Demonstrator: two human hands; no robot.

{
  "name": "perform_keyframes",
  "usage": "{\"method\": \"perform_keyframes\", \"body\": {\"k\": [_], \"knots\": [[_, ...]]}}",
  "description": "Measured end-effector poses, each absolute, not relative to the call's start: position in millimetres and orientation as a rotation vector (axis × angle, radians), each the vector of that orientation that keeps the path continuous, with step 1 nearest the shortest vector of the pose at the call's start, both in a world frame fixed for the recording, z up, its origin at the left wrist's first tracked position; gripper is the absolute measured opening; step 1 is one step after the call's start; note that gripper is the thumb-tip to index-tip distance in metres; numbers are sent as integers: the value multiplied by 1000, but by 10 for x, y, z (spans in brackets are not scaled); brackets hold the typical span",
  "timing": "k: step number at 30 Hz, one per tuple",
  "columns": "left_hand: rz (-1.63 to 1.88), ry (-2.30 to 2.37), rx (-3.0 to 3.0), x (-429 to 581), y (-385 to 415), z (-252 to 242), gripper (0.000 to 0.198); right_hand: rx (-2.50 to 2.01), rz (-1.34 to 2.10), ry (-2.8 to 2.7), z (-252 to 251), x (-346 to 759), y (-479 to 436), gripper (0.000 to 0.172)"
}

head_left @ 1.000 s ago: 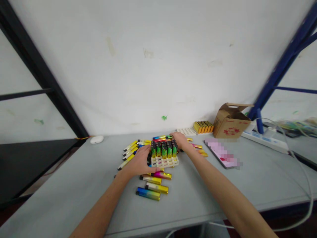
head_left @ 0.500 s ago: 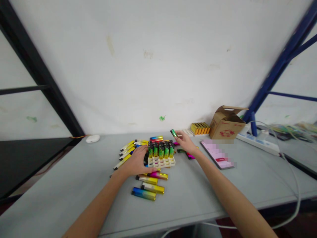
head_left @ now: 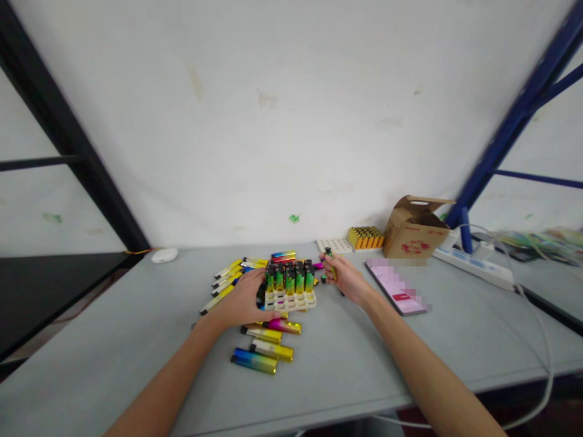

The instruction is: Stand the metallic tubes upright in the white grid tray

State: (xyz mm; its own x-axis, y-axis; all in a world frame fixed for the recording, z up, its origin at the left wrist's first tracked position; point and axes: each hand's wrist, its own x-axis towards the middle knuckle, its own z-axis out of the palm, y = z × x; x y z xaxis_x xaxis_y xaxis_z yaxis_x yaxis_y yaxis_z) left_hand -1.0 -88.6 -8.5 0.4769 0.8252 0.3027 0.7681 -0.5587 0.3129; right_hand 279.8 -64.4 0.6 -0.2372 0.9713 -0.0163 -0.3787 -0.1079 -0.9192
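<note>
A white holed rack (head_left: 291,301) has several green-and-yellow lighters (head_left: 290,282) with black tops standing upright in its far rows; its near rows show bare holes. My left hand (head_left: 246,298) grips the rack's left side, thumb along the near edge, fingers partly hidden behind it. To the right of the rack, my right hand (head_left: 346,278) is closed around one lighter (head_left: 333,271), held nearly upright above the table, black end up. Yellow, blue and pink lighters (head_left: 272,350) lie loose in front of the rack, and more lie to its left and behind it.
At the back stand a white holed tray (head_left: 334,245), a block of orange cylinders (head_left: 365,238) and an open cardboard box (head_left: 415,233). A phone (head_left: 395,288) lies right of my right hand. A power strip (head_left: 476,267) with cables is farther right; a white oval device (head_left: 164,255) lies left.
My right hand has lowered slightly and turned, so the lighter in it went from slanted to nearly upright. My left hand stays on the rack. The view has shifted slightly.
</note>
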Motion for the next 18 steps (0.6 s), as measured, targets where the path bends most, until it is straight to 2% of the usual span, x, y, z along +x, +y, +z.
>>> {"method": "perform_keyframes", "body": {"k": [8, 13, 18], "knots": [[650, 1455, 2628, -31, -872, -158, 95, -810, 1632, -994, 39, 2817, -632, 21], [615, 1475, 2643, -38, -869, -177, 99, -864, 1652, -914, 82, 2840, -626, 46], [664, 1471, 2603, -38, -865, -185, 97, -814, 1679, -889, 80, 2849, -618, 49]]}}
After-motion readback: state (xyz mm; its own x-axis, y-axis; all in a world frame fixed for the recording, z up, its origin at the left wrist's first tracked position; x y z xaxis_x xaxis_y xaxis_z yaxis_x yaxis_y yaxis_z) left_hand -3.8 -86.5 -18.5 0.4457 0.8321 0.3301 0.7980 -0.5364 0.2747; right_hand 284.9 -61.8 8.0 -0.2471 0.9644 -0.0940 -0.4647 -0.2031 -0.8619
